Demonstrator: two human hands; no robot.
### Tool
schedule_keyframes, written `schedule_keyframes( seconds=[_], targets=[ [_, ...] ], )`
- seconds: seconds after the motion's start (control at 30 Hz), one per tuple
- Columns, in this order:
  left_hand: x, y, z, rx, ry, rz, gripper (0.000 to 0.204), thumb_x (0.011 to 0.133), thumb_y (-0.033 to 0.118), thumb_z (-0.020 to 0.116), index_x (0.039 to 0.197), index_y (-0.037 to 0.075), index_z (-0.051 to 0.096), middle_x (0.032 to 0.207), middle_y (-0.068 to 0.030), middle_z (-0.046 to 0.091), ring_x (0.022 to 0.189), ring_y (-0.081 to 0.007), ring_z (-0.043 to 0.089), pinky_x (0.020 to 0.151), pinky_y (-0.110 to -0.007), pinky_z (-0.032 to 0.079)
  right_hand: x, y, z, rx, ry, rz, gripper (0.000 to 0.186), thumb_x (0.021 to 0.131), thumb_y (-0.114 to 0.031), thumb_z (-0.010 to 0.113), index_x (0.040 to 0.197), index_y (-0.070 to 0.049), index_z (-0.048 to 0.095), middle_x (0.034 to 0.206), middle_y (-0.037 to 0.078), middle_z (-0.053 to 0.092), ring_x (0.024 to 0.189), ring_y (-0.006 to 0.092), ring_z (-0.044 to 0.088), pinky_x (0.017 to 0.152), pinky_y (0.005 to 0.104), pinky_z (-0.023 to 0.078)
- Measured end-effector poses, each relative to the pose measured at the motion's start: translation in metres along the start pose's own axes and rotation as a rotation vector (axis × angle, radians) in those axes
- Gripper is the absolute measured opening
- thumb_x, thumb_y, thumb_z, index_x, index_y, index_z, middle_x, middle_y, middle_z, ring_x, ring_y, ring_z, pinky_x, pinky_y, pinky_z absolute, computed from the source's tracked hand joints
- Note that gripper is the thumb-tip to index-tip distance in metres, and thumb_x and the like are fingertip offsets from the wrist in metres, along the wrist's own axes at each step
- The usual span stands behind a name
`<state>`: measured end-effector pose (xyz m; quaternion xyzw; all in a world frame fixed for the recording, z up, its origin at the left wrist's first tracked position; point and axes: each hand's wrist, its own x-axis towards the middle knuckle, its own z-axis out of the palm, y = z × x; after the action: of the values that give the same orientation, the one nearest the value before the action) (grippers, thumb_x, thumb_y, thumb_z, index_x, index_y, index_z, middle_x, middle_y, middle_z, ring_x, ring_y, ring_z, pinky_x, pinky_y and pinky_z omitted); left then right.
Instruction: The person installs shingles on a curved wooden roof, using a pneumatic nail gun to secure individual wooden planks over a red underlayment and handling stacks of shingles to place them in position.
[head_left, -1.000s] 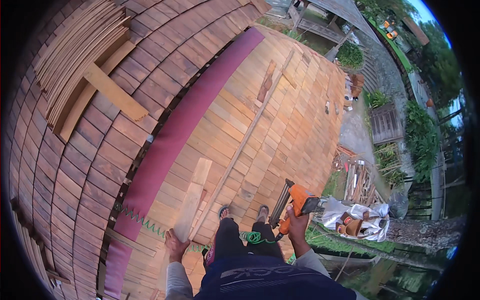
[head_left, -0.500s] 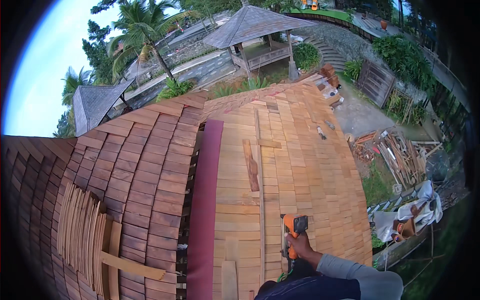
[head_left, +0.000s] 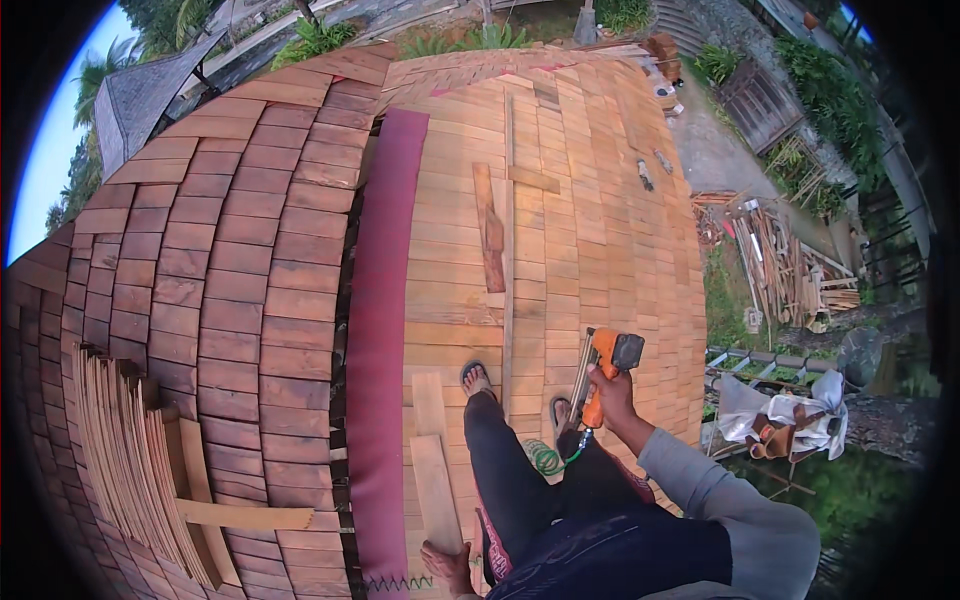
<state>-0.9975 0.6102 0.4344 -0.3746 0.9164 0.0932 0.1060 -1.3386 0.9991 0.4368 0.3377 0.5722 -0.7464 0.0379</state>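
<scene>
My right hand (head_left: 617, 395) is wrapped round the grip of an orange and black pneumatic nail gun (head_left: 606, 350), held up over the shingled roof. A green coiled air hose (head_left: 545, 458) runs from the bottom of its handle. Low in the picture, my left hand (head_left: 448, 566) has its fingers round the near end of a loose, pale wooden shingle (head_left: 436, 490). That shingle's far end overlaps another loose shingle (head_left: 427, 398) on the roof. My sandalled feet stand on the pale shingles, to the right of these.
A maroon membrane strip (head_left: 385, 270) runs lengthwise beside a dark gap (head_left: 345, 350). Darker shingles (head_left: 235, 270) cover the left slope, with a stack of shingles (head_left: 135, 460) on them. A long batten (head_left: 508, 240) and a stained board (head_left: 488, 230) lie ahead. The roof edge drops off at right.
The view has tilted down, bringing my legs and feet into sight. My left hand has come into view at the loose shingle. The nail gun stays in my right hand, now held further right.
</scene>
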Motion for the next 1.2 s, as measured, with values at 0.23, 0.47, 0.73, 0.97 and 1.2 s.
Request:
schedule_keyframes(
  seconds=[0.23,0.47,0.73,0.97,1.2],
  targets=[
    [0.196,0.079,0.032,-0.096,-0.123,0.222,0.102,0.051,0.039,0.097,0.129,-0.001,0.043,0.117,-0.0227,0.055,0.116,-0.0452,0.052,0.099,-0.056,0.044,0.013,-0.001,0.069,-0.083,0.064,0.024,0.017,0.091,-0.013,0.074,0.093,-0.007,0.058,0.07,-0.002,0.055,0.056,0.0081,0.053,0.048,0.0262,0.044],
    [0.446,0.243,0.173,-0.184,-0.14,0.245,0.103,0.055,0.038,0.097,0.133,-0.001,0.042,0.127,-0.024,0.055,0.122,-0.0429,0.052,0.101,-0.051,0.046,0.102,0.089,0.128,-0.081,0.054,-0.004,0.016,0.093,-0.013,0.073,0.1,-0.004,0.062,0.073,-0.001,0.058,0.059,0.008,0.055,0.053,0.0268,0.047],
    [0.599,0.388,0.339,-0.476,0.004,0.404,0.083,0.069,0.028,0.091,0.129,-0.001,0.041,0.127,-0.0253,0.055,0.118,-0.044,0.057,0.098,-0.051,0.048,0.218,0.225,0.114,-0.251,-0.129,-0.069,0.041,0.094,-0.017,0.074,0.126,0.003,0.06,0.103,0.006,0.068,0.091,0.0142,0.066,0.078,0.0315,0.055],
    [0.627,0.435,0.383,-0.328,-0.087,0.412,0.068,0.082,0.027,0.081,0.128,-0.001,0.041,0.116,-0.0296,0.064,0.108,-0.0472,0.064,0.092,-0.054,0.051,0.307,0.323,0.069,-0.244,-0.07,-0.155,0.029,0.094,-0.015,0.074,0.115,0.001,0.061,0.097,0.007,0.067,0.088,0.0152,0.066,0.077,0.0322,0.054],
    [0.673,0.424,0.363,-0.115,-0.188,0.625,0.041,0.089,0.033,0.074,0.114,0.002,0.063,0.11,-0.023,0.069,0.103,-0.0418,0.068,0.087,-0.051,0.055,0.38,0.336,0.13,-0.012,-0.167,-0.3,0.015,0.094,-0.011,0.071,0.101,-0.005,0.059,0.075,0.0,0.058,0.06,0.0097,0.056,0.056,0.0278,0.048]
  ],
)
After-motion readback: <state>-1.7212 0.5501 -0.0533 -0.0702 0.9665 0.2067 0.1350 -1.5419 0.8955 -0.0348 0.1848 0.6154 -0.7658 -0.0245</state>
